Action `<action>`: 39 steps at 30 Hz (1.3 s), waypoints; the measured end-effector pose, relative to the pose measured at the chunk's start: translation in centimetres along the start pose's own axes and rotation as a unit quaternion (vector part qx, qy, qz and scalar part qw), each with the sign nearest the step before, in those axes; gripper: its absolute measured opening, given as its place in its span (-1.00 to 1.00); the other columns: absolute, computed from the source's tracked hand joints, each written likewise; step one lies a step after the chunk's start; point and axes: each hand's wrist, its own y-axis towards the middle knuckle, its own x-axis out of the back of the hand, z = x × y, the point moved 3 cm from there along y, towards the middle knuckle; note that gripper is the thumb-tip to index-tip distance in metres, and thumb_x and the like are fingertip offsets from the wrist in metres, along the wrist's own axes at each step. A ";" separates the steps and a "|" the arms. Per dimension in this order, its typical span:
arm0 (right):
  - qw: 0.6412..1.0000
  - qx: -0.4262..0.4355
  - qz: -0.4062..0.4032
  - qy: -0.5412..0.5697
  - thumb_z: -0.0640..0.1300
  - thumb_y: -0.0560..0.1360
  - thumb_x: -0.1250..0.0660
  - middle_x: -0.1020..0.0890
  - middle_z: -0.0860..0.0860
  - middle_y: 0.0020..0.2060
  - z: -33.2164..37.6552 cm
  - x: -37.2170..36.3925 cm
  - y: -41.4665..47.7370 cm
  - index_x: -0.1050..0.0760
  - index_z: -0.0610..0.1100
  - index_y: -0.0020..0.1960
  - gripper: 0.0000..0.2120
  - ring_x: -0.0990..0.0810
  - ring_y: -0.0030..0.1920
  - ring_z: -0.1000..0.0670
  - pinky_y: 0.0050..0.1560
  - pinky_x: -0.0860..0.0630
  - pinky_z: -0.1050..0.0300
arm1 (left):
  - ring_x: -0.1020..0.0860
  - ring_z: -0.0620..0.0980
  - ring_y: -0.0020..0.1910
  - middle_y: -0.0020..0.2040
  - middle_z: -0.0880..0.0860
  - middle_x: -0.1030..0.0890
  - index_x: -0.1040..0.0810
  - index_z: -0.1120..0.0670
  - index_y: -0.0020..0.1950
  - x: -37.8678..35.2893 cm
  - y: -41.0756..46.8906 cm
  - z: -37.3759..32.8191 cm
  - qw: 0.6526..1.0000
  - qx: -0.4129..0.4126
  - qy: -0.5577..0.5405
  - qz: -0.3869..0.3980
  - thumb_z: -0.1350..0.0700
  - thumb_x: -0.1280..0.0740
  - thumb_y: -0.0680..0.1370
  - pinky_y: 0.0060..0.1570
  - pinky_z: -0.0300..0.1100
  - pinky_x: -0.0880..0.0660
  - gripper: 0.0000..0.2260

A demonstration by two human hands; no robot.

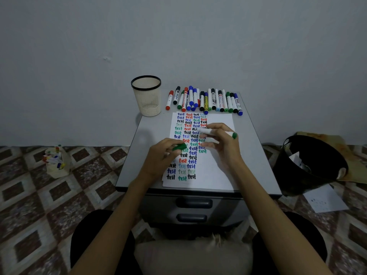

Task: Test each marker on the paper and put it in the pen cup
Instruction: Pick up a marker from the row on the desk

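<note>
Plainly, the danger we see is ink going astray. The green marker [205,131] is uncapped, its bare tip just above the paper [218,171] at the middle of the worktop [135,155], and a careless drag could streak the rows of "test" already written. The right hand [222,143] has its grip pinched on the white barrel, the green butt end pointing toward the right edge. The left hand [158,153] has its grip curled round the green cap [179,146], over the paper's left side. We judge that the cap, small and smooth, could slip and roll off the near edge, and that a marker binned uncapped would dry out. The pen cup [147,96] stands right at the far left corner, so a hard drop might tip it off. It is a cream, tapering cup with slotted walls and a black rim. The row of markers [204,100] along the far edge is glossy round plastic, mostly white barrels with coloured caps, apt to roll on the smooth grey top. The paper is thin and matt.
</note>
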 end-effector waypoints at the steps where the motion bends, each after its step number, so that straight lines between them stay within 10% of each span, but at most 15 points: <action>1: 1.000 0.000 0.011 -0.006 -0.43 0.49 -0.19 -0.66 -0.24 -0.21 0.2 0.0 -0.2 -0.51 -0.31 -0.07 -0.86 -0.65 -0.26 -0.15 -0.32 -0.62 0.06 | -0.60 -0.10 0.00 0.05 -0.03 -0.59 -0.57 0.06 0.15 0.1 0.0 0.0 1.000 0.010 -0.021 -0.002 -0.04 -0.28 0.48 -0.08 -0.28 -0.57 -0.69; 18: 0.996 -0.057 0.073 -0.019 -0.42 0.47 -0.33 -0.63 -0.25 -0.29 -1.1 -0.3 -2.3 -0.47 -0.29 -0.13 -0.92 -0.66 -0.32 -0.18 -0.28 -0.64 0.09 | -0.65 -0.15 -0.12 -0.06 -0.01 -0.65 -0.58 0.08 0.10 0.4 -0.7 -0.5 0.994 0.049 -0.100 -0.012 0.25 -0.36 0.50 -0.16 -0.28 -0.59 -0.80; 29: 0.916 0.044 0.169 -0.360 -0.16 0.35 -0.55 -0.70 -0.09 -0.24 -0.5 -0.6 -1.5 -0.67 -0.06 -0.03 -0.79 -0.59 -0.36 -0.09 -0.38 -0.51 0.14 | -0.67 0.03 -0.23 -0.23 0.01 -0.70 -0.62 0.10 0.02 0.8 -0.9 0.1 0.971 0.100 -0.215 -0.029 0.14 -0.38 0.43 -0.17 -0.23 -0.59 -0.81; 39: 0.958 -0.041 0.126 -0.253 -0.16 0.40 -0.53 -0.59 -0.20 -0.42 -2.3 -0.5 -2.7 -0.68 -0.21 -0.08 -0.85 -0.41 -0.52 -0.06 -0.50 -0.31 0.18 | -0.68 0.00 -0.23 -0.23 -0.08 -0.69 -0.63 0.16 0.01 0.8 -1.0 0.6 0.982 0.076 -0.170 -0.028 0.27 -0.38 0.46 -0.23 -0.25 -0.59 -0.85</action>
